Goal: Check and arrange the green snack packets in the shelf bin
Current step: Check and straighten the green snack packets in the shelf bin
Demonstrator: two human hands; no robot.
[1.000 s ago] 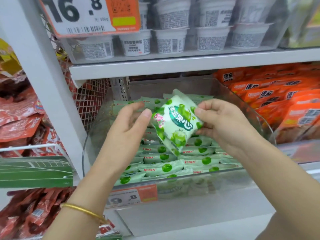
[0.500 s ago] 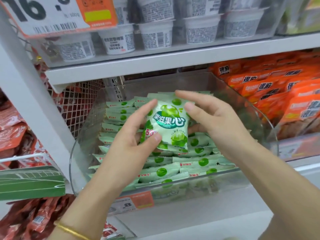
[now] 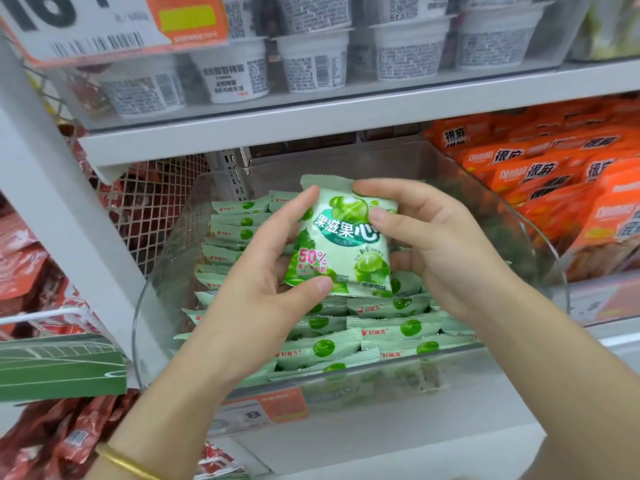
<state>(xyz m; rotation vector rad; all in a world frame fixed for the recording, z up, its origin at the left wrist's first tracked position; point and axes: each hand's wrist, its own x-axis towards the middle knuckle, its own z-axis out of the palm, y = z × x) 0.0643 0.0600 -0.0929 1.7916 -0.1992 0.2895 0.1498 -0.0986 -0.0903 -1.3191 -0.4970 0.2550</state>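
Fingers [image 3: 294,211]: left hand [image 3: 256,285] + right hand [image 3: 443,247] grasp one green packet [image 3: 341,244] | one bin [image 3: 535,237] below

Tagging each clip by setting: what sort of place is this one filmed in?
Likely a grocery or convenience store: a price tag hangs from the upper shelf, a clear bin holds rows of green packets, and orange packets sit alongside.

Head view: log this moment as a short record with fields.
held item: green snack packet, upright, front toward camera
left hand: pinches its left edge
right hand: grips its upper right side
bin: clear bin beneath, holding rows of green packets
neighbours: orange packets right, white cups on shelf above
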